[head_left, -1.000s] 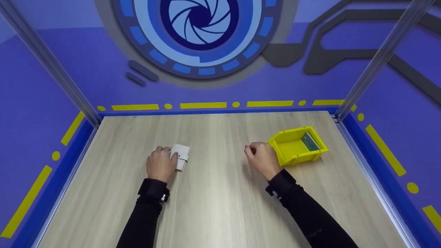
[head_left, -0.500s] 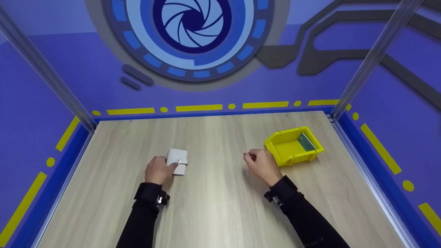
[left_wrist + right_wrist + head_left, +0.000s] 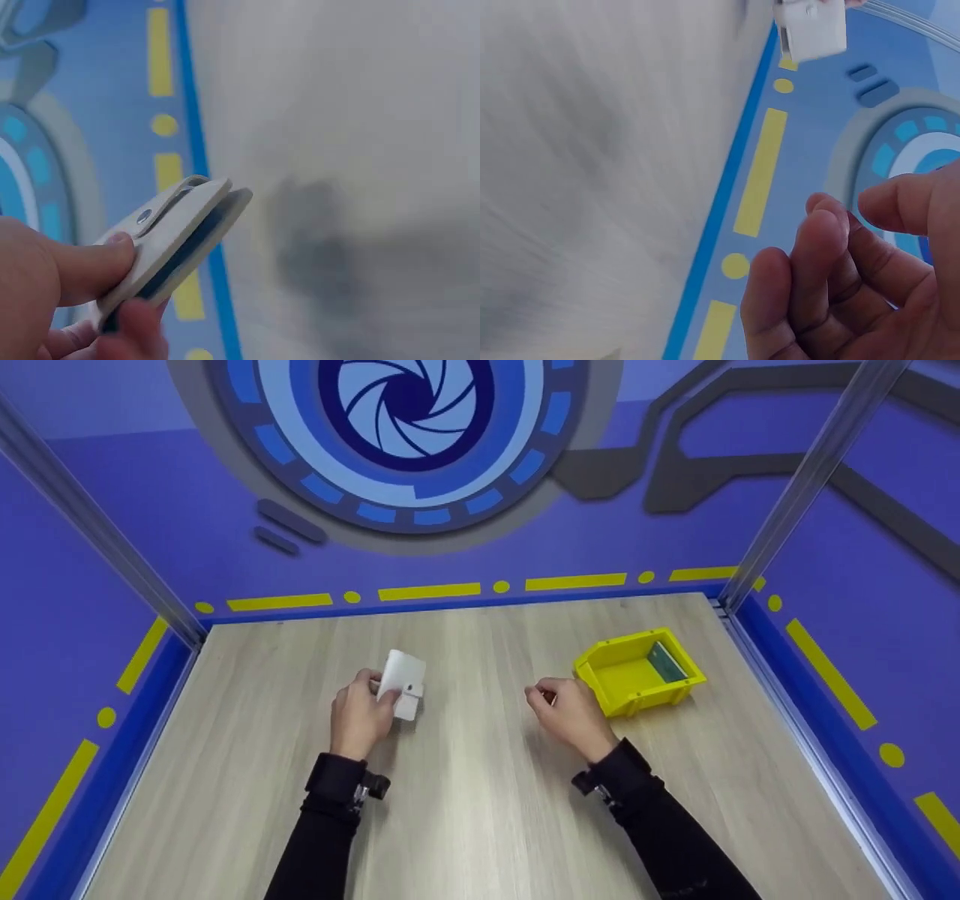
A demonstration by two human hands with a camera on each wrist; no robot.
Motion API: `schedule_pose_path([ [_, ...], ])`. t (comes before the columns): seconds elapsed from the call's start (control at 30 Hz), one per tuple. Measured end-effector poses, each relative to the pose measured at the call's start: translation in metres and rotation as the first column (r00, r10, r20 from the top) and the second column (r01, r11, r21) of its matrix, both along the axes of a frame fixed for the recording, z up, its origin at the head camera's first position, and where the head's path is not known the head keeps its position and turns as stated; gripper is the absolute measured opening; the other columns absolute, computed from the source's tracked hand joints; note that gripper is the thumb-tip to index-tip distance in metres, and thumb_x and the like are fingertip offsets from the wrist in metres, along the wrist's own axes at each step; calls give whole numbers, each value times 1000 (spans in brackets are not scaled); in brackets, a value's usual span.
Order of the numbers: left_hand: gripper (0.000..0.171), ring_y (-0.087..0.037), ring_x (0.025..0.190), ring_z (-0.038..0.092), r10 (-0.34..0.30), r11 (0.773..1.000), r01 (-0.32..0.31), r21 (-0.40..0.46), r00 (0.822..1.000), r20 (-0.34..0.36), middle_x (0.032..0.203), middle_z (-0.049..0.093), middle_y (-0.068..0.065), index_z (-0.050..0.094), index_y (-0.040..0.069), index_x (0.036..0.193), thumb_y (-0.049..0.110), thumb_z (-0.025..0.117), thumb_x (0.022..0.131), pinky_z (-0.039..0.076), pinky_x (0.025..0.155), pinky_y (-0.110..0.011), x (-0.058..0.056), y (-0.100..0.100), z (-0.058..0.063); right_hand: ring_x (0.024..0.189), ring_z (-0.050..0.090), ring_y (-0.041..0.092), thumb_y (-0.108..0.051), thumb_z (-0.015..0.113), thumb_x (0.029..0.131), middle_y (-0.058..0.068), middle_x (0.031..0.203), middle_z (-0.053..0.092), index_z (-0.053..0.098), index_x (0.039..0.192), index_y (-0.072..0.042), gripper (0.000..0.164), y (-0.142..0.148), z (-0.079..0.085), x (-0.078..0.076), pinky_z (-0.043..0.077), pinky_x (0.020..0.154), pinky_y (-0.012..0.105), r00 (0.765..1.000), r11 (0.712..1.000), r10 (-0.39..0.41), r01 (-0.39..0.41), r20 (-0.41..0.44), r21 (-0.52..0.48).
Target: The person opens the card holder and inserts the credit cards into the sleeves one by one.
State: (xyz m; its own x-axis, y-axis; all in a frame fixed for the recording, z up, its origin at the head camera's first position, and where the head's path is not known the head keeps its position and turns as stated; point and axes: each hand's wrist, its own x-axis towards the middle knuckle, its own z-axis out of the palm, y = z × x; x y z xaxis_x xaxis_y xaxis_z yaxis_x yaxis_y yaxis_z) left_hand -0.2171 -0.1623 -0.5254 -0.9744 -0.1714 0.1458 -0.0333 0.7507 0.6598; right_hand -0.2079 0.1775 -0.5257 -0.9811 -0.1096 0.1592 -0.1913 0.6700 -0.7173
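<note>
A small white wallet [image 3: 400, 671] with a snap strap is tilted up off the table in my left hand [image 3: 361, 716]. The left wrist view shows the thumb on the strap side of the wallet [image 3: 169, 225] and fingers at its other side, with a dark inside showing along the slightly parted edge. My right hand [image 3: 574, 716] hovers over the table just left of the yellow bin [image 3: 626, 681]. In the right wrist view its fingers [image 3: 817, 240] hang loosely curled, thumb apart from them, with nothing held.
Inside the bin, a dark green flat piece [image 3: 667, 662] leans on the right wall. The bin stands at the right of the light wood table [image 3: 465, 795]. Blue-purple panels [image 3: 435, 562] with yellow marks enclose the table at the back and both sides.
My left hand has lifted the white wallet off the table and tilted it up, moving it slightly away and to the right. The right hand stays nearly in place beside the bin.
</note>
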Motion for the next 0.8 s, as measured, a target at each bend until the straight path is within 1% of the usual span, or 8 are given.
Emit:
schedule_pose_path([
  [0.13,34,-27,89,73,-48,994,52,96,998,-45,113,79,-13,68,6,131,23,75,103,55,75,-38,4,22,19,64,53,13,-28,69,109,-4,72,63,78,84,-17,28,-4,12,5,44,64,27,999,1000,9,-10,-41,-29],
  [0.23,32,-20,79,70,-73,979,86,187,994,-77,114,79,-11,68,7,129,23,75,102,53,69,-32,9,40,32,66,55,11,-27,71,108,-5,76,68,80,88,-20,23,-9,21,9,47,67,27,997,998,25,-29,-68,-59],
  [0.33,28,-15,73,71,-100,943,132,306,988,-117,113,78,-10,68,8,123,20,75,99,56,64,-30,17,62,42,71,60,10,-27,73,107,-6,82,73,83,94,-20,18,-15,31,13,52,71,27,995,995,38,-45,-88,-88],
  [0.43,22,-14,69,73,-125,907,175,384,981,-151,109,78,-8,67,10,117,17,76,97,59,60,-31,24,86,46,75,63,9,-28,74,106,-7,87,75,83,100,-20,13,-20,37,15,54,73,28,993,995,35,-46,-116,-89],
  [0.47,22,-14,68,73,-134,900,184,395,979,-152,108,78,-7,67,11,116,17,76,97,60,59,-31,26,94,47,75,63,9,-28,74,106,-8,89,75,83,102,-21,13,-21,38,16,54,73,27,992,995,30,-42,-125,-87],
  [0.6,20,-11,63,72,-161,893,205,401,977,-142,105,77,-5,66,12,112,18,77,96,59,55,-31,36,115,48,73,62,8,-32,75,106,-8,91,73,81,108,-22,12,-23,39,19,52,69,26,992,995,15,-27,-127,-95],
  [0.73,18,-10,59,72,-194,884,236,403,971,-142,102,77,-5,66,12,110,17,76,95,59,54,-31,45,124,49,72,60,11,-34,78,105,-4,94,72,80,113,-20,16,-23,39,19,50,67,26,994,989,18,-34,-107,-146],
  [0.8,17,-9,58,72,-209,880,249,404,968,-140,101,77,-5,67,13,109,18,76,96,58,53,-31,48,127,49,72,60,11,-34,79,104,-3,95,73,80,113,-19,18,-22,38,19,50,67,25,994,986,24,-40,-102,-163],
])
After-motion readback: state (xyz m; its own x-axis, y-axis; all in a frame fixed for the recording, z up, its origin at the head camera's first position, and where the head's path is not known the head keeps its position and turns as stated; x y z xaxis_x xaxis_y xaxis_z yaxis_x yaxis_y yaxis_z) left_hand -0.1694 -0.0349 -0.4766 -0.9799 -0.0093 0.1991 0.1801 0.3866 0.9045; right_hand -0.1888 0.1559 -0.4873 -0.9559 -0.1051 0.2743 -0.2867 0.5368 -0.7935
